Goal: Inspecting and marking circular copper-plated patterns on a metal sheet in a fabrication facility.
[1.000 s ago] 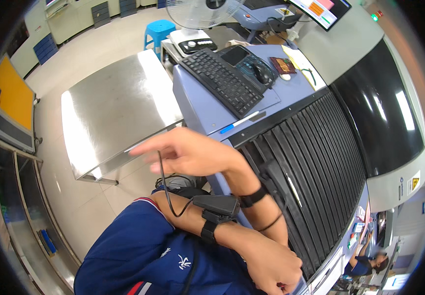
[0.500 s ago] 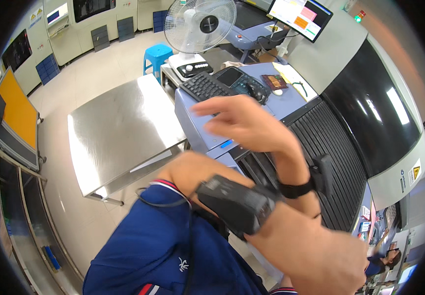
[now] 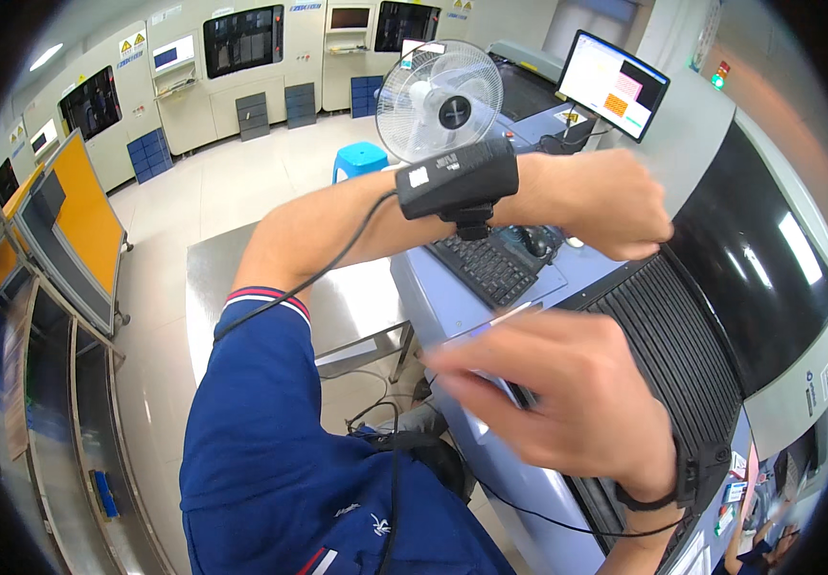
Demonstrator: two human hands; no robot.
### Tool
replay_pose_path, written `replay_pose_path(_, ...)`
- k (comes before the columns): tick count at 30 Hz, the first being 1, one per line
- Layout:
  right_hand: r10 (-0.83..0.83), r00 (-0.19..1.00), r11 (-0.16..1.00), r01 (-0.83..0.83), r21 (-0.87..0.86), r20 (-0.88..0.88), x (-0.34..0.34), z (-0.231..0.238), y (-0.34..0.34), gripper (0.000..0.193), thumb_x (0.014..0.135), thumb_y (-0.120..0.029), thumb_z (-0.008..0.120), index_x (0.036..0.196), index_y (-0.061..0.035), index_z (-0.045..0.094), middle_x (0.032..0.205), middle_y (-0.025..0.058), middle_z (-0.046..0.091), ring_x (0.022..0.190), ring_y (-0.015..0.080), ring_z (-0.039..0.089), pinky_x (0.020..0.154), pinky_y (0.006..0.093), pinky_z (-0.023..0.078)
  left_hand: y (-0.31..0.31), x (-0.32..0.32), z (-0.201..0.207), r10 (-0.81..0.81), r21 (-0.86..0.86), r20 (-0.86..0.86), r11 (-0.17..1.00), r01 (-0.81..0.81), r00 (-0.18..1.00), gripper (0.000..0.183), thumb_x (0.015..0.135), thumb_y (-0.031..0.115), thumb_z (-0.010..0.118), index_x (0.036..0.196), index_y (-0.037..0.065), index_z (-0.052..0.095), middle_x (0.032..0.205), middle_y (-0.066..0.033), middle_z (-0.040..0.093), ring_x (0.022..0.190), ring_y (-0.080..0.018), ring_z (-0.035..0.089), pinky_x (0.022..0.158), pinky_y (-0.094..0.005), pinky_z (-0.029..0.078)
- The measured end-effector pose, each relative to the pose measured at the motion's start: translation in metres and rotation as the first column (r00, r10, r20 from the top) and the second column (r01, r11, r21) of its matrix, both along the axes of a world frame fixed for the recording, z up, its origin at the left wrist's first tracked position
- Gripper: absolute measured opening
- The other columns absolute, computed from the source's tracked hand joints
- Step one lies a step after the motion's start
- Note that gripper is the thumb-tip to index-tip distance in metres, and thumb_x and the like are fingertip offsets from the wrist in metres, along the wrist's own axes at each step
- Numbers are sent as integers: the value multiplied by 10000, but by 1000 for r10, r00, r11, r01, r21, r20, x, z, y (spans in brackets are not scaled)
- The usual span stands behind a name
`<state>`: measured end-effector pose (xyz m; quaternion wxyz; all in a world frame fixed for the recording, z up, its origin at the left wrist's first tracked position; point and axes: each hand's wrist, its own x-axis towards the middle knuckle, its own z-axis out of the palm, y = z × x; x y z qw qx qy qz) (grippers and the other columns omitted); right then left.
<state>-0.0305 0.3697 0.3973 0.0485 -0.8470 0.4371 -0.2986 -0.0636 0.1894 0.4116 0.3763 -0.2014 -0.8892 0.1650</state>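
Observation:
My left hand (image 3: 615,206) is raised above the blue-grey machine top, fingers curled into a fist with nothing visible in it. A black box-shaped device (image 3: 457,182) with a cable is strapped on the left wrist, level with the fan. Nearer to me, my right hand (image 3: 567,393) hangs in the air over the machine's front edge. Its fingers, blurred by motion, reach leftward and stand apart, with nothing seen between them. A black strap with a device (image 3: 696,474) circles the right wrist. Beneath the left forearm lies a black keyboard (image 3: 490,268), partly covered by it.
A white fan (image 3: 438,105) and a monitor (image 3: 615,86) stand beyond my hands. On the left are a steel table (image 3: 361,307), a blue stool (image 3: 361,155) and a metal rack (image 3: 59,383). A ribbed black cover (image 3: 672,335) and dark machine window (image 3: 749,249) lie right.
My left arm has swung up and away from me, its fist moving from the lower right to above the machine. My right hand has come down and nearer. The view has tilted upward.

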Motion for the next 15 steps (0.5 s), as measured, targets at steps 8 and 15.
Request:
replay_pose_path(8, 163, 913, 956, -240, -167, -375, 67, 4, -99, 115, 736, -51, 666, 831, 4, 700, 714, 164, 671, 709, 400, 672, 675, 456, 546, -10, -28, -25, 20, 19, 147, 1000, -23, 989, 263, 820, 263, 580, 676, 68, 683, 635, -146, 652, 611, -374, 654, 557, -466, 525)
replay_pose_path(15, 420, 864, 842, -257, -474, 278, 147, 35, -87, 40, 641, -42, 626, 645, -31, 664, 666, 235, 639, 695, 421, 660, 643, 460, 545, 76, 170, 11, -32, 463, 645, 811, -357, 764, 115, 869, 133, 632, 769, 80, 652, 743, -63, 639, 668, -196, 641, 598, -352, 496)
